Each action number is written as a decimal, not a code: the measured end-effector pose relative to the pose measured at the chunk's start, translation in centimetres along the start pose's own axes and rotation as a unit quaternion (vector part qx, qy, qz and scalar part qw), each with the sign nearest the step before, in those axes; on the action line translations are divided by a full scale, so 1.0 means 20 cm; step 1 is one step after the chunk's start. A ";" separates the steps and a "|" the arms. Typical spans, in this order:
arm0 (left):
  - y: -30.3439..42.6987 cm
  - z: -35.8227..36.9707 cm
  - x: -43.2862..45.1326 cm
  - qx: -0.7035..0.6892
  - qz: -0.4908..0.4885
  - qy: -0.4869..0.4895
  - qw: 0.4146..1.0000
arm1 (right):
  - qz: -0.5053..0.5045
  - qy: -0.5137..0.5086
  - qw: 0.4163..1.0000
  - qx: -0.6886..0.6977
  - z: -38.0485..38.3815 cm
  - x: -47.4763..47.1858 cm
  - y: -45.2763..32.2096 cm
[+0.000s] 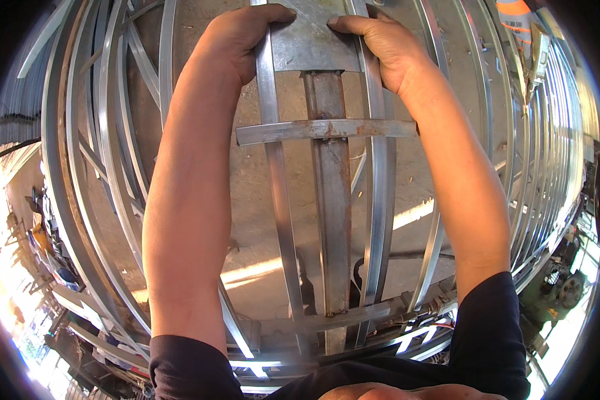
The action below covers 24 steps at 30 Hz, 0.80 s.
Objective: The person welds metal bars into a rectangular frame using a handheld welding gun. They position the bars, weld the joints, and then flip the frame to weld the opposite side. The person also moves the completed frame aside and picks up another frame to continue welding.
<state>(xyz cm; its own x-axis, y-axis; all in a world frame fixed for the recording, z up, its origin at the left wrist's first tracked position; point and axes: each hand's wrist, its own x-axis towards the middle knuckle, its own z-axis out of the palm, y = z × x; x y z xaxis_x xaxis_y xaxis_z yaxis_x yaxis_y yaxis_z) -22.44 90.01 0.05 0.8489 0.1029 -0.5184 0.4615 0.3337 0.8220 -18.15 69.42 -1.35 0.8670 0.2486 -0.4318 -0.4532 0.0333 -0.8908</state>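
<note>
My left hand [240,37] grips the left galvanized square tube [275,165], its thumb resting on a flat sheet-metal plate [315,42]. On the other side my right hand [387,42] holds the right square tube [377,200], and its thumb also lies on the plate. The plate spans between both tubes. Fingers of both hands are partly hidden. Below the plate, a short flat crossbar [325,130] with rust marks crosses the tubes. A dark, rusty steel beam [332,215] runs lengthwise between them, with weld spots where it meets the crossbar.
Long metal tubes [110,125] lie at the left, and more tubes [545,140] at the right. An orange-and-grey work glove [516,17] bearing writing is at upper right, beside a metal piece [539,55]. A cross rail [350,317] runs near my body.
</note>
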 end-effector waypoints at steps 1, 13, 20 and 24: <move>-0.02 -0.03 0.02 -0.008 0.008 -0.011 1.000 | -0.015 -0.004 1.000 -0.009 0.01 -0.01 0.00; -0.07 -0.08 -0.04 -0.077 0.035 -0.110 0.990 | -0.046 -0.077 0.996 -0.005 0.02 -0.16 -0.07; -0.05 -0.06 0.01 0.006 -0.011 -0.021 1.000 | -0.046 -0.009 0.998 0.048 0.02 -0.08 0.01; -0.06 -0.06 0.01 -0.005 0.000 -0.026 1.000 | -0.043 0.004 0.998 0.049 0.01 -0.09 0.02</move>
<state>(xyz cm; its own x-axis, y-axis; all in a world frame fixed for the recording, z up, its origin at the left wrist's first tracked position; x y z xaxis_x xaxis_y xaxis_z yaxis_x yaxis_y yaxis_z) -23.19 90.84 -1.27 0.8616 0.0540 -0.5047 0.4587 0.3432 0.8196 -19.92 69.25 -0.81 0.9052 0.2331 -0.3553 -0.3944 0.1493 -0.9068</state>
